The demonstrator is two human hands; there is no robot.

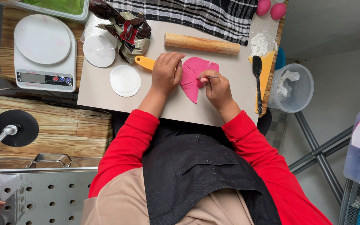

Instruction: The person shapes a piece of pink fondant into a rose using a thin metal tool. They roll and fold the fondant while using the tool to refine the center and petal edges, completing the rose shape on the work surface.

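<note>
— Dough [195, 77], pink and rolled flat, lies on the tabletop [101, 89] just below the wooden rolling pin [202, 43]. How does it look to handle?

— Soft and limp, I'd judge; thin enough to stretch or tear. Cut lines divide it into wedges, so each is best lifted from underneath near its wide edge.

— And the hands?

— The left hand [166, 73] rests flat, fingers loosely curled, at the dough's left edge, over a tool with a yellow handle [145, 62]; whether it grips it I cannot tell. The right hand [216, 86] is pinched on a thin tool [211, 77] on the dough's right part.

— Counts?

— One pin. Two pink dough balls [271, 8] far above-right of the pin. Two white round discs [112, 64] to the pin's left. One scale [44, 52] further left, one black spatula [258, 81] and a clear tub [292, 88] to the right.
</note>
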